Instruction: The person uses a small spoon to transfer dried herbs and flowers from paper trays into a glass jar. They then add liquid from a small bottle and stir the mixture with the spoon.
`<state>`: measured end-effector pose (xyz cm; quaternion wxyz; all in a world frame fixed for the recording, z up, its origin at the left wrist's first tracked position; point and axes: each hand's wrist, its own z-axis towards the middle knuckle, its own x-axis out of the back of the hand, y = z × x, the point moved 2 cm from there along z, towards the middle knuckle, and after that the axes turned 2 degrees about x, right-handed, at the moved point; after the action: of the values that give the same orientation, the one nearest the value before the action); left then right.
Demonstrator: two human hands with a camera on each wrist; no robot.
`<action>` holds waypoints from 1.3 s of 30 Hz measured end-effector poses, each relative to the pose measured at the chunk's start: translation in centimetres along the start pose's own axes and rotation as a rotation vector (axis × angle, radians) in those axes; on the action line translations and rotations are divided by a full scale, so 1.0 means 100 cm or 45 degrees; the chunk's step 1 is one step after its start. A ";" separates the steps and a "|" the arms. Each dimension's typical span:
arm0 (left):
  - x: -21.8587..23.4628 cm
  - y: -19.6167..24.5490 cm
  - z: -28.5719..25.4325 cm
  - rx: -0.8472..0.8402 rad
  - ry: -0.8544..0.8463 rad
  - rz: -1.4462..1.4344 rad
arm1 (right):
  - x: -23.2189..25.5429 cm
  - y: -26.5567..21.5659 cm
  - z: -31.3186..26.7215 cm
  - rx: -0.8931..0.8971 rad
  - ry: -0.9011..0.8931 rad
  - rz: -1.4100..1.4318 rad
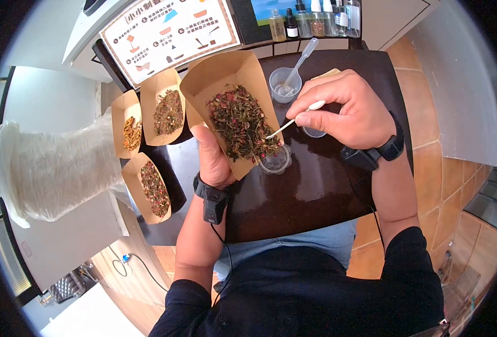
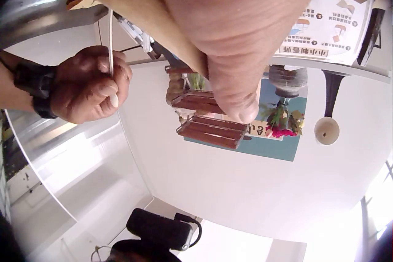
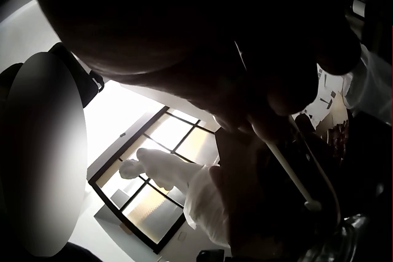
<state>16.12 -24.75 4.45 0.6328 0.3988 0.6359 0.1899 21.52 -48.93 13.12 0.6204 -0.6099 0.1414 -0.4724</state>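
Left grip (image 1: 213, 160) holds the paper tray (image 1: 200, 90), long axis slanting toward the clear cup (image 1: 276, 163) by its near end; tray-right, the right grip (image 1: 347, 111) pinches a white stick (image 1: 280, 129).

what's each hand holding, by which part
The left hand grips the raised tray by its side; the right hand pinches the white stick near its thicker end.

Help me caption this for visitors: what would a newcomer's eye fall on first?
Probably the large paper tray of red-and-green dried plant mix, tilted over the dark table in the left grip. Next, the slender white tool pinched in the right grip, its tip at the mix. Three more filled paper trays sit to the left.
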 end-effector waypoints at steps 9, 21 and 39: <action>0.002 0.000 0.000 0.005 0.022 0.020 | 0.001 0.000 0.000 -0.027 0.022 0.038; 0.004 -0.003 0.001 -0.028 0.068 0.010 | -0.001 0.002 -0.001 0.001 0.005 0.007; 0.006 -0.002 0.000 -0.055 0.075 0.053 | -0.002 0.000 0.000 -0.039 0.004 -0.012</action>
<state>16.18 -24.38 3.91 0.6182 0.3924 0.6417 0.2282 21.46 -48.81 13.01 0.6085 -0.6192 0.1467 -0.4740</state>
